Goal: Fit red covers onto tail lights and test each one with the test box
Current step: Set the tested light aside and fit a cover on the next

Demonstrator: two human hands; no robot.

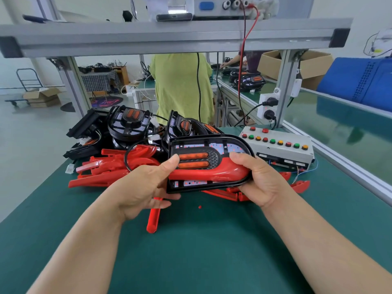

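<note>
**Cover part-seated on held unit: risk of cracked tab, snagged lead**

Nearest the camera, both forearms reach in over the green mat. The left hand grips the left end of the tail light, thumb on the face beside the amber lens, fingers curled under. The right hand wraps the rounded right end, thumb pressing on top of the red cover. The unit is held off the mat, face up and tilted slightly toward the camera. The cover lies across the middle of the black housing.

Risks, as judged:
- The cover's lower edge near the right hand looks uneven. Cannot tell if it is fully home. Thumb pressure at one end only could twist it and crack a tab.
- A small red chip lies on the mat below the unit. Poss. a broken tab, origin unknown.
- A black lead loops behind the left hand into the stock pile. Lifting toward the test box, near on the right, could drag the pile or strain the connector.
- Loose covers lie just under and beside the hands, and one lies toward the camera. Setting the unit down on them could scratch or skew the fit.
- Red dots show on the board. Cannot tell if lit, so test status unconfirmed.
</note>
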